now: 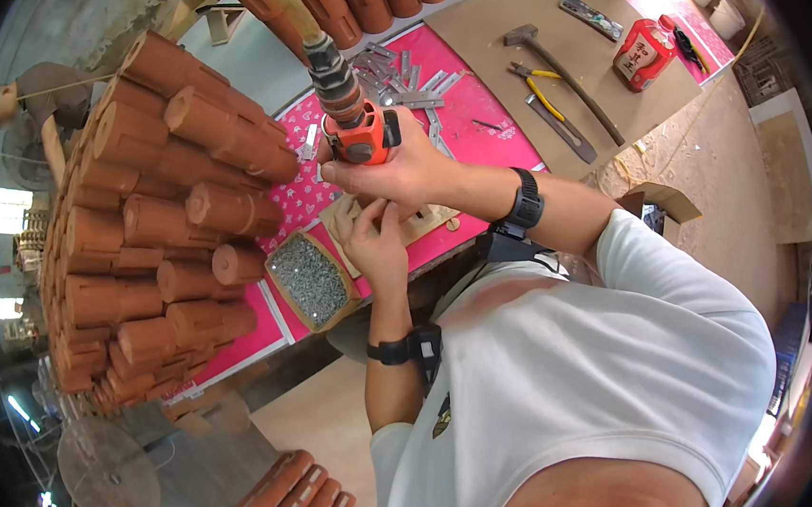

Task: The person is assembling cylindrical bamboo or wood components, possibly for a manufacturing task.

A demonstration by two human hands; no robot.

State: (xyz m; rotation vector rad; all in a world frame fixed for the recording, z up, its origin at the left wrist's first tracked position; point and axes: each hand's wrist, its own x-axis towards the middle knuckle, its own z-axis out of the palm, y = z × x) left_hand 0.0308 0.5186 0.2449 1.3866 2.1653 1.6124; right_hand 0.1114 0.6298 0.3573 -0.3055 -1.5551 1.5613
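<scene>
My right hand, with a watch on its wrist, is wrapped round a red and black power drill. A tan pole-like part runs from the drill toward the upper left. Just below, my left hand has its fingers pinched together over a light wooden board. What lies between those fingertips is too small and covered to make out. Beside the left hand stands an open box full of small grey metal pieces, probably screws. Loose metal strips lie in a heap beyond the drill.
Reddish-brown ribbed cylinders are stacked high at left, with more at the far edge. A hammer, yellow-handled pliers, a flat metal bar and a red container rest on a brown board.
</scene>
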